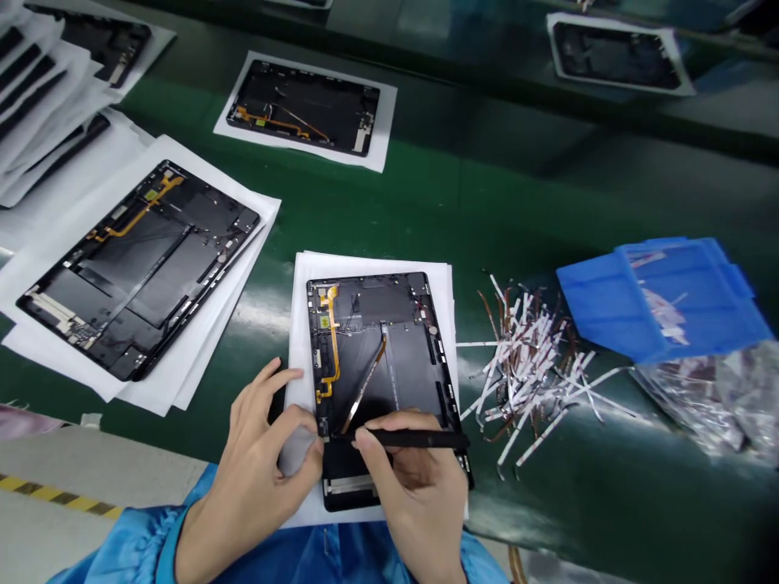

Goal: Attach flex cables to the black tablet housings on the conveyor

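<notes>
SITE: electronics assembly line | EVIDENCE: green conveyor belt [505,195]; tablet rear housings [304,105] on white paper sheets [371,138]; blue work smock [115,556]; yellow-black floor tape [54,495]

"Where could a hand pass on the right?"

"Along the green bench [480,300], between the white paper [298,341] under the tablet [371,324] and the heap of white strips [523,381]. One strip's end comes just beside the paper, though."

"And farther right?"

"The blue tray [663,300] and plastic bag [694,397] stand in the way."

"On the left?"

"There's a narrow green gap before the paper stack [182,389] under the second tablet [139,268]. Over the tablet's near end, the left hand [256,454] and the right hand [419,487] with its black tool [402,439] block the way."
</notes>
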Available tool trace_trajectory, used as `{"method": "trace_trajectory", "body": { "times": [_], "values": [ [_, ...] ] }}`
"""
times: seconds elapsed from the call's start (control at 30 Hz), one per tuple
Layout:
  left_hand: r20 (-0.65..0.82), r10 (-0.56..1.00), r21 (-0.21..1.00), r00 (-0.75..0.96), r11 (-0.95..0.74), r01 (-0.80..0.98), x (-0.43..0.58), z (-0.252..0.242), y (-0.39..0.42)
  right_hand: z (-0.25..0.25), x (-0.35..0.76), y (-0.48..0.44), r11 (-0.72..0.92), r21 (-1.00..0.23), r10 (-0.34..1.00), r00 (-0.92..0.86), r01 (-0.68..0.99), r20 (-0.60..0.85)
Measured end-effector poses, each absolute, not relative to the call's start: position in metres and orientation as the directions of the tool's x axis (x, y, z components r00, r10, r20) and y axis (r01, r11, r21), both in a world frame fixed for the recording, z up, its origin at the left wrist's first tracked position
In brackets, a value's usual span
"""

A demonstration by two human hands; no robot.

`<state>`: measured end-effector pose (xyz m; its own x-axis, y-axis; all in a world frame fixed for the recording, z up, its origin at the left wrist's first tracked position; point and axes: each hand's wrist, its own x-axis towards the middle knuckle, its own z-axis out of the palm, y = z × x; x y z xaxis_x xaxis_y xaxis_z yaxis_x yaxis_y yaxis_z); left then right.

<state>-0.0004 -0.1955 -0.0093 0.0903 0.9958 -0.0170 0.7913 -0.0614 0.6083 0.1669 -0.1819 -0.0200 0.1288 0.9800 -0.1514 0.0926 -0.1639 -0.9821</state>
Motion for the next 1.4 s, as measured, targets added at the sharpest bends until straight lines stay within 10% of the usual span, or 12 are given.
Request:
{"method": "trace_trajectory", "body": {
  "times": [1.4],
  "values": [
    [0.049, 0.991, 0.518, 0.127, -0.134, 0.845, 0.0049, -0.0151, -0.1937, -0.0176, 0.1651, -0.1764, -0.084, -0.988, 0.993, 0.093, 0.128, -0.072]
  ]
}}
